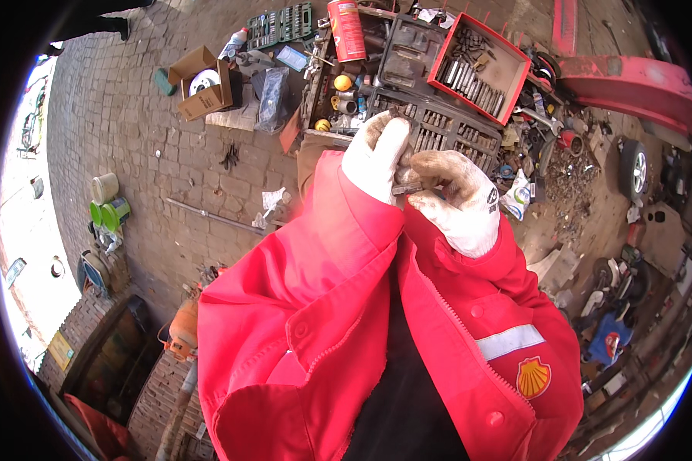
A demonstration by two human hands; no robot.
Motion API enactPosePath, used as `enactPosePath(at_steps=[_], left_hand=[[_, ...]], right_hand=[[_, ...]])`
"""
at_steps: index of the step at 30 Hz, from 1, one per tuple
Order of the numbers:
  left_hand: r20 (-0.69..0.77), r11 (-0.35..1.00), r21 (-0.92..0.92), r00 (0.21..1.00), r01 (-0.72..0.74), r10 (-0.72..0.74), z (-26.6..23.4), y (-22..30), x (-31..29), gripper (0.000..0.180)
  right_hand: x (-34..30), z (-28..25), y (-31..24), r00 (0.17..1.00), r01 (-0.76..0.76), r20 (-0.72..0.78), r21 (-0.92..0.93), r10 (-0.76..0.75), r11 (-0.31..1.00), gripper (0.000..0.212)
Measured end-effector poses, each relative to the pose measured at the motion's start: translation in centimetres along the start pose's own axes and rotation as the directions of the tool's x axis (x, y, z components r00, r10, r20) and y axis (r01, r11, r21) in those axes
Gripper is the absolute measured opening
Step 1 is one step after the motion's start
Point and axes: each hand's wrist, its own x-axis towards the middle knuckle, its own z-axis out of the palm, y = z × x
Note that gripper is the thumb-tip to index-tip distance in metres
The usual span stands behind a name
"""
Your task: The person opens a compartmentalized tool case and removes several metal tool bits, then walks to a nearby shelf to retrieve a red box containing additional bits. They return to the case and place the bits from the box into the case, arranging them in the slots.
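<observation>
Both of my hands wear white work gloves with brown stains, and they are close together over the near edge of an open black tool case [480, 142]. Rows of small metal bits or sockets sit in the case. My left hand [377, 157] is closed, fingers pointing away from me; what it grips, if anything, is hidden. Beside it, my right hand [461, 201] is curled with thumb and fingers around a small grey metal piece [407, 187]. The exact kind of that piece cannot be made out.
A red tray [515, 104] of metal bits lies on the case's far side. Left of it stand a red can [347, 31] and a yellow-orange ball [343, 82]. A cardboard box [207, 100], a green socket set [281, 25] and a metal rod [215, 216] lie on the paving.
</observation>
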Motion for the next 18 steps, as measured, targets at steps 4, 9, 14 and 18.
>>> enactPosePath(at_steps=[4, 9, 14, 18], left_hand=[[-0.081, 0.979, -0.141, 0.984, 0.146, -0.158, 0.4, 1.1, -0.1, 0.022], [-0.127, 0.993, -0.036, 0.985, 0.117, -0.120, 0.4, 1.3, -0.1, 0.034], [-0.151, 0.993, -0.050, 0.982, 0.111, -0.118, 0.3, 1.2, -0.3, 0.043], [-0.142, 0.988, -0.094, 0.981, 0.123, -0.136, -0.1, 1.1, -0.4, 0.046]], right_hand=[[0.1, 0.3, 0.4, 0.998, 0.063, 0.010, -0.049, -0.063, 0.997, 0.041], [-0.3, 0.8, 0.3, 0.999, 0.044, -0.028, 0.037, -0.043, 0.998, 0.039], [-0.4, 1.0, 0.0, 0.999, 0.008, -0.032, -0.063, -0.010, 0.998, 0.034], [-0.2, 1.2, 0.0, 0.997, 0.053, -0.052, -0.157, -0.062, 0.986, 0.031]])
